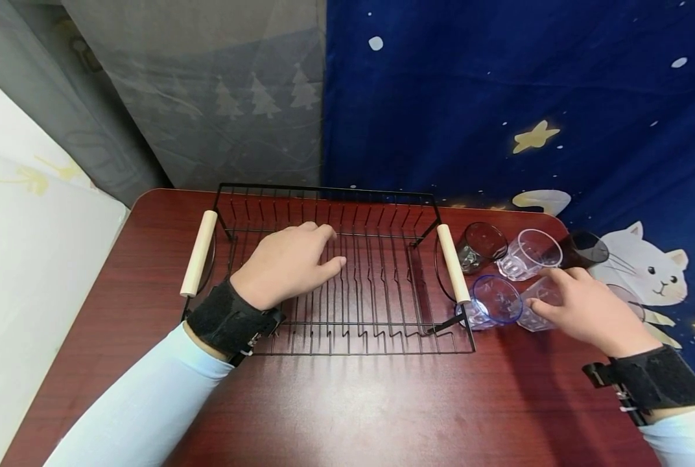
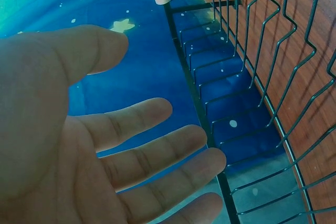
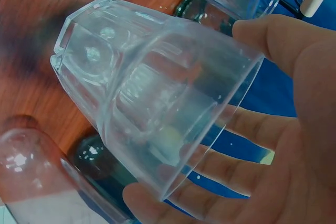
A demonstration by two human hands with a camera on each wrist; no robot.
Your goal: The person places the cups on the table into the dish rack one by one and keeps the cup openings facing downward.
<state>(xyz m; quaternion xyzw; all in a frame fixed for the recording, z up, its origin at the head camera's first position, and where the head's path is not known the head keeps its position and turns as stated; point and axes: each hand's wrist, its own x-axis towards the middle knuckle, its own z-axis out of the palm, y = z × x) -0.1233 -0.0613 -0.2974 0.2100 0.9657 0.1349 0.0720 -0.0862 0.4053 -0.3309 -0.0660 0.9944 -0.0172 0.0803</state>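
Note:
My right hand is at a clear faceted cup, with the thumb at one side of its rim and the fingers round the other. In the head view that hand partly covers the cup. Left of it stands a blue-rimmed clear cup. Over the black wire dish rack my left hand hovers with relaxed fingers and nothing in it. Its palm and spread fingers show in the left wrist view, with the rack's wires beyond them.
Behind the blue-rimmed cup are a dark cup, another clear cup and a second dark cup. A further cup is half hidden by my right hand. The rack's wooden handle stands close beside the cups. Curtains hang behind the table.

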